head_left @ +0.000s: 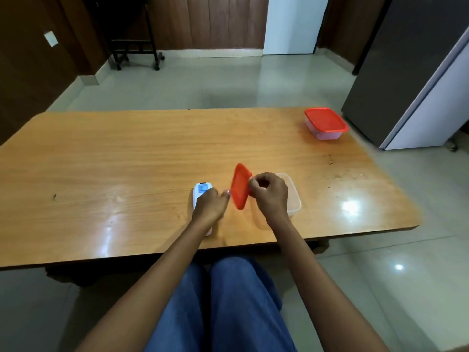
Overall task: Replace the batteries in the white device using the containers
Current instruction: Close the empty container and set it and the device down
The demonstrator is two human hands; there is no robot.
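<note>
A white device with a blue label lies on the wooden table near its front edge. My left hand hovers over or rests on it, fingers loosely curled, hiding most of it. My right hand pinches the edge of an orange-red lid and holds it tilted on edge above the table. Under and behind that hand stands a clear plastic container with its top open. Its inside is mostly hidden. A second clear container with an orange-red lid on it stands at the far right corner.
The table's front edge runs just above my knees in blue trousers. A dark refrigerator stands on the floor to the right of the table. A black wheeled stand is at the far wall.
</note>
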